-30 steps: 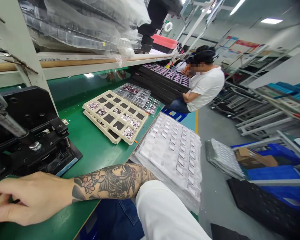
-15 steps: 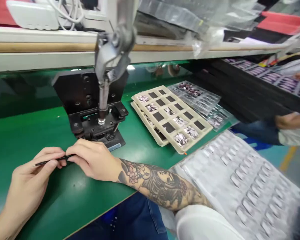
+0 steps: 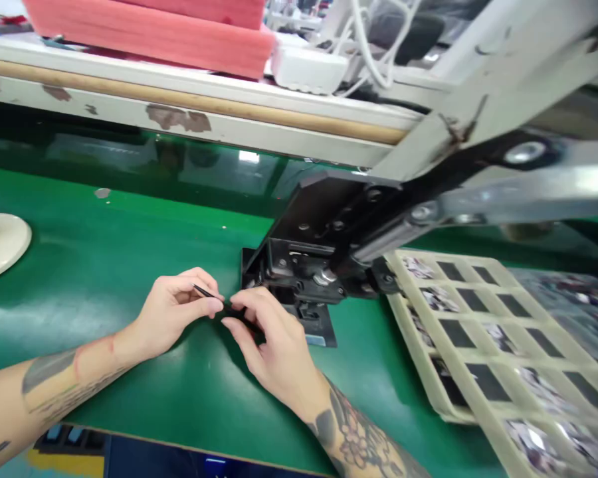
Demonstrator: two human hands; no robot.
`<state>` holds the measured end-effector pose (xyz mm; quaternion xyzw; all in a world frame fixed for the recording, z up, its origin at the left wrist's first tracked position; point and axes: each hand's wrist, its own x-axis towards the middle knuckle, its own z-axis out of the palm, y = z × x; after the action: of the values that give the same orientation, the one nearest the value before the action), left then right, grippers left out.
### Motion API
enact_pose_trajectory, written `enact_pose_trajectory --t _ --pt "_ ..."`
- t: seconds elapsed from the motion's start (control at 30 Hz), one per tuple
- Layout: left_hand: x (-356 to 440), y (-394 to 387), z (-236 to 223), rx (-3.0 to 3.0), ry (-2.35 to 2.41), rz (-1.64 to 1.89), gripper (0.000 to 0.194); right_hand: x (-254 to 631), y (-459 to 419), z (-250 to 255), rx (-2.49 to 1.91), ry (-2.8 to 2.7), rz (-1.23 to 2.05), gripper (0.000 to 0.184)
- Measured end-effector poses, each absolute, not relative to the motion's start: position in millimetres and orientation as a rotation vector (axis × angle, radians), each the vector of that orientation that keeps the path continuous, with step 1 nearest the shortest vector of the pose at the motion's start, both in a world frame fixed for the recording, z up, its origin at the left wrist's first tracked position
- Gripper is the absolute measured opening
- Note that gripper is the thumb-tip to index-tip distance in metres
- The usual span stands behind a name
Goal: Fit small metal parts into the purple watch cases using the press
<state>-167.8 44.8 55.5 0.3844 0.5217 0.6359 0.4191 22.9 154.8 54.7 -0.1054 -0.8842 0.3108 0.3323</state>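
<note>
On the green desk (image 3: pixel 80 265) stands a black metal press (image 3: pixel 319 265), and a beige tray (image 3: pixel 412 332) with foil pieces (image 3: pixel 438 299) lies at its right. Just before the press, the left hand (image 3: pixel 177 312) and the right hand (image 3: pixel 274 345) both pinch thin black tweezers (image 3: pixel 226 309) between the fingers.

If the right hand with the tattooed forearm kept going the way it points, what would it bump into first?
Probably the bare left hand, just ahead at the slim black tool between them, though depth is hard to judge here.
</note>
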Motion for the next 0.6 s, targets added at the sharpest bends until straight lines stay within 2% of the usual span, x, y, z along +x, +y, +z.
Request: enact_pose_trajectory --t 0.1,0.2,0.4,0.6 --pt "-167.4 45.8 54.8 0.924 1.206 1.641 0.006 23.3 154.7 55.4 -0.271 -2.312 0.728 0.017" --pt "-167.8 46.9 53.0 0.918 1.11 1.625 0.027 23.0 157.4 53.8 -0.307 -2.338 0.749 0.02" --pt "-170.0 45.7 54.2 0.958 1.152 1.619 0.004 22.5 157.0 52.4 -0.309 -2.374 0.771 0.019" --pt "-170.1 44.4 58.1 0.935 1.177 1.619 0.012 22.9 151.4 58.1 -0.232 -2.349 0.686 0.017"
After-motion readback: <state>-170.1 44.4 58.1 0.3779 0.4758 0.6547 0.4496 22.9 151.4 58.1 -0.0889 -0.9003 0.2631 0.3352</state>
